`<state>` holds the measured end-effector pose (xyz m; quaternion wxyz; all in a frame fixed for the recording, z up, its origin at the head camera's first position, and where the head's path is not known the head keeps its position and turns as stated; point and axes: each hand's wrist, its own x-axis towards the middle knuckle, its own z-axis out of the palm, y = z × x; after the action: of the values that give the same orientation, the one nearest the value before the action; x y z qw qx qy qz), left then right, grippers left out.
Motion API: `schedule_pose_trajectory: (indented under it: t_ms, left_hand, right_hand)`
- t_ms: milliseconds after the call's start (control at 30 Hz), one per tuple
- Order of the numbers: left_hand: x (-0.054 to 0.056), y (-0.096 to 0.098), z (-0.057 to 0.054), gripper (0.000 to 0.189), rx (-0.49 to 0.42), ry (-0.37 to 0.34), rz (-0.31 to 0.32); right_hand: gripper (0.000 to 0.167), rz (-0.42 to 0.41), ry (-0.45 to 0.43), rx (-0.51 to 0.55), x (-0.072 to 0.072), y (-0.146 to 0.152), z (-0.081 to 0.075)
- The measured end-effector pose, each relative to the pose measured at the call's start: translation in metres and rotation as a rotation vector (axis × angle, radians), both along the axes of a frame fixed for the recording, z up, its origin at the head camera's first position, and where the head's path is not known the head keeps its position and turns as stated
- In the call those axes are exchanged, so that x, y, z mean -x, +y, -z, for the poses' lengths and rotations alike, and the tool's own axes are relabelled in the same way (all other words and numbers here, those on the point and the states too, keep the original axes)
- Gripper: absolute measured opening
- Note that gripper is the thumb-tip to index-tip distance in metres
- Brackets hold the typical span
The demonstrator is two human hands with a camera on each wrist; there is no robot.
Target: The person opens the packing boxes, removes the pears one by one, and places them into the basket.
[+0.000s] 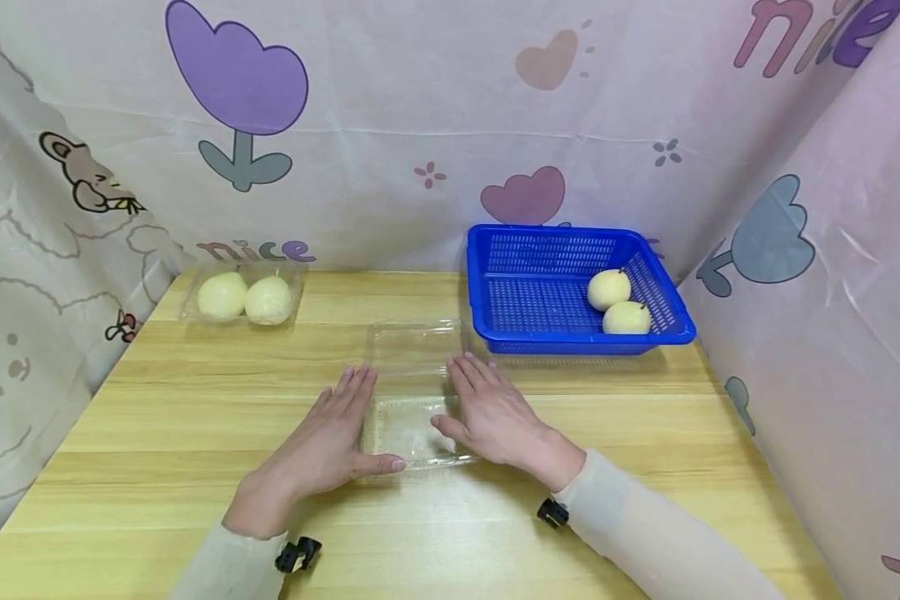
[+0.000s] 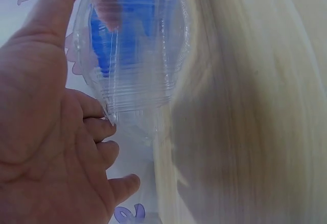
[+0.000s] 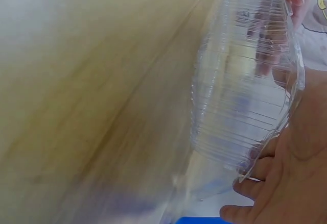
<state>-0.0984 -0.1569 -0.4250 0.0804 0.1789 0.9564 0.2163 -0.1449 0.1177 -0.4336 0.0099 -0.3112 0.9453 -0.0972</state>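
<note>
A clear plastic clamshell box (image 1: 418, 429) stands unfolded on the table, its lid (image 1: 417, 346) lying back toward the curtain. No fruit shows inside it. My left hand (image 1: 318, 442) is against the box's left side with fingers extended and the thumb near its front edge. On the opposite side, my right hand (image 1: 498, 417) touches the rim, fingers straight and thumb reaching over the tray. In the left wrist view the ribbed box wall (image 2: 138, 89) is beside the fingertips. The right wrist view shows the box (image 3: 245, 91) along the palm.
A blue plastic basket (image 1: 562, 337) at the back right holds two pale yellow pears (image 1: 609, 290). Another clear box (image 1: 186, 310) with two pears (image 1: 222, 296) stands at the back left. A printed curtain (image 1: 390, 200) closes off the back and sides of the wooden table (image 1: 435, 542).
</note>
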Motion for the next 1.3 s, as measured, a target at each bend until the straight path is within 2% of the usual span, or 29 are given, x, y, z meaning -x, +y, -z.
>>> schedule_pose_trajectory:
  t_ms: [200, 733, 1000, 1300]
  left_hand:
    - [-0.001, -0.001, -0.002, 0.13, -0.007, 0.007, 0.0]
    - [-0.002, 0.0, -0.001, 0.13, -0.035, -0.007, 0.027]
    - [-0.004, -0.002, 0.001, 0.125, -0.042, -0.052, 0.014]
    - [-0.003, -0.007, 0.007, 0.096, -0.048, -0.093, -0.016]
  right_hand:
    - [0.09, -0.018, 0.033, 0.0, -0.014, 0.006, 0.001]
    - [0.09, -0.035, 0.091, -0.014, -0.064, 0.042, 0.002]
    - [0.086, 0.012, 0.099, 0.022, -0.076, 0.065, 0.003]
    - [0.07, 0.1, 0.095, 0.11, -0.081, 0.096, 0.007]
